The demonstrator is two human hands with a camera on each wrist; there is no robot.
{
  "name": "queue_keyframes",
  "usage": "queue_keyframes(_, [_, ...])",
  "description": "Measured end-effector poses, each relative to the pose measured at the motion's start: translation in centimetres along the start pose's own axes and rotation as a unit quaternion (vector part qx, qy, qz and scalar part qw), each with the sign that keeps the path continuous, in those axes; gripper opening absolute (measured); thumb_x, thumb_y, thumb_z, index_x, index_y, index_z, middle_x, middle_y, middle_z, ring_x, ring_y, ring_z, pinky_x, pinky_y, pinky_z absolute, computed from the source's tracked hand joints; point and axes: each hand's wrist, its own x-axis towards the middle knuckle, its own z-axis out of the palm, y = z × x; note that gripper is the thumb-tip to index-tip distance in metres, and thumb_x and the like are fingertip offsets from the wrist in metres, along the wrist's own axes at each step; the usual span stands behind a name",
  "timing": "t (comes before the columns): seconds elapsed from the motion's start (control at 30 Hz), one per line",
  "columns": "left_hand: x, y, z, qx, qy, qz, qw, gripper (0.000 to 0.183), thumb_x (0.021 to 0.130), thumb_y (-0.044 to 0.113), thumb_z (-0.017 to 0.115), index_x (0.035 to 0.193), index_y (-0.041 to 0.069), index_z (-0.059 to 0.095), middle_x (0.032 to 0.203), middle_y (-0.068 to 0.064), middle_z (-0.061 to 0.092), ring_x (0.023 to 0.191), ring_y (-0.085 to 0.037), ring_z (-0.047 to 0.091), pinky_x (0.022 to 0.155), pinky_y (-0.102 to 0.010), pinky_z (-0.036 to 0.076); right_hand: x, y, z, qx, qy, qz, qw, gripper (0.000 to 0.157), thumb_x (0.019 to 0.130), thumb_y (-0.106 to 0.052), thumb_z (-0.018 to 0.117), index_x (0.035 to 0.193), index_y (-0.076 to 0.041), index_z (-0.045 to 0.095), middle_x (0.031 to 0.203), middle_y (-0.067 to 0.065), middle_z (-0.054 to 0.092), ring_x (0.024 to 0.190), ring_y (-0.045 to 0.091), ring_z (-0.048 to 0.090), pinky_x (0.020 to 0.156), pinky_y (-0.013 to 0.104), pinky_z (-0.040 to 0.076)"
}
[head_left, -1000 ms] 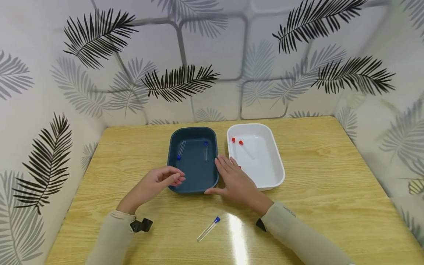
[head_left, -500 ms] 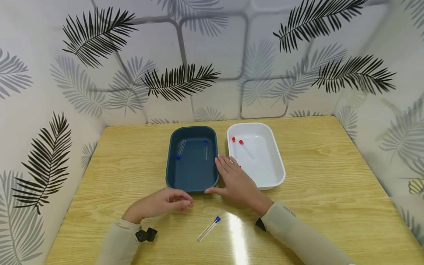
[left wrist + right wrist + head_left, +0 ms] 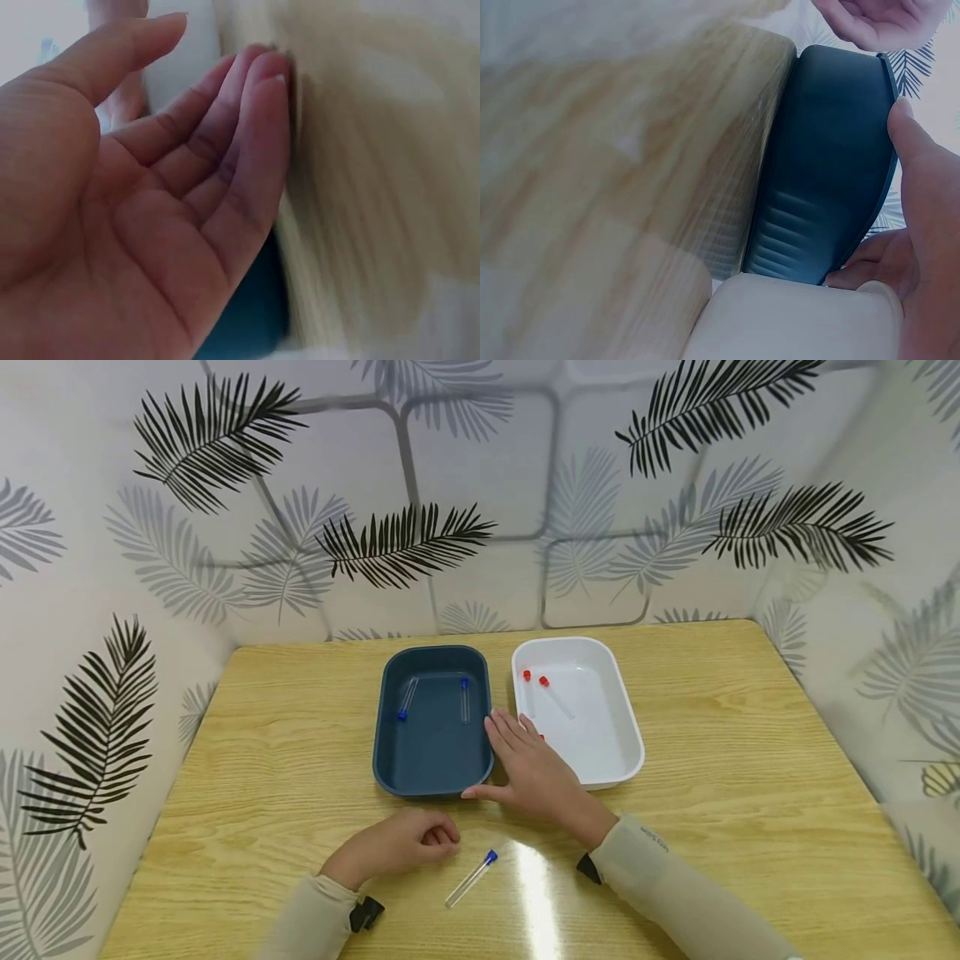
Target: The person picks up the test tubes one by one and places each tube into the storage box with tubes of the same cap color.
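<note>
In the head view my left hand (image 3: 401, 843) is low over the table, fingers loosely bent, holding nothing. Just right of it lies a clear test tube (image 3: 469, 881) with a blue cap. The left wrist view shows the palm and slightly curved fingers of that hand (image 3: 150, 202). My right hand (image 3: 536, 772) rests at the near right corner of a dark blue tray (image 3: 435, 792), its thumb on the near rim and its straight fingers along the right side. Inside that tray are two blue-capped test tubes (image 3: 465, 702).
A white tray (image 3: 633, 743) stands right of the dark blue one, holding red-capped test tubes (image 3: 558, 697), one partly hidden by my right hand. Both trays are on a wooden table (image 3: 750, 777), with a leaf-patterned wall (image 3: 480, 460) behind.
My left hand has come out from over the dark blue tray, moving towards me and to the right, close to the test tube on the table. My right hand has stayed put.
</note>
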Motion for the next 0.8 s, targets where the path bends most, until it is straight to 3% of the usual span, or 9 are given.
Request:
queue_keyframes(0.33, [0.9, 2.6, 2.3, 0.052, 0.014, -0.006, 0.9985, 0.016, 0.086, 0.028, 0.067, 0.089, 0.013, 0.063, 0.075, 0.011, 0.056, 0.067, -0.001, 0.051, 0.065, -0.02, 0.045, 0.0, 0.0, 0.1, -0.005, 0.012, -0.005, 1.0, 0.106, 0.076, -0.081, 0.033, 0.146, -0.002, 0.025, 0.151, 0.014, 0.022, 0.14, 0.025, 0.016, 0.112, 0.038, 0.009])
queue_keyframes(0.6, [1.3, 3.3, 3.3, 0.072, -0.002, -0.034, 0.9968, 0.018, 0.083, 0.027, 0.071, 0.086, 0.015, 0.059, 0.071, 0.011, 0.051, 0.063, -0.001, 0.047, 0.062, -0.019, 0.043, 0.0, 0.1, 0.2, -0.003, 0.006, -0.004, 1.0, 0.107, 0.076, -0.082, 0.034, 0.146, -0.002, 0.024, 0.152, 0.013, 0.02, 0.14, 0.025, 0.015, 0.112, 0.038, 0.008])
queue_keyframes(0.8, [1.6, 3.2, 3.6, 0.105, -0.001, -0.031, 0.994, 0.016, 0.082, 0.022, 0.072, 0.085, 0.016, 0.057, 0.07, 0.013, 0.05, 0.063, 0.0, 0.046, 0.061, -0.018, 0.043, 0.0, 0.1, 0.2, -0.007, 0.009, -0.006, 1.0, 0.106, 0.077, -0.082, 0.032, 0.146, -0.002, 0.024, 0.151, 0.013, 0.021, 0.139, 0.026, 0.017, 0.112, 0.038, 0.008])
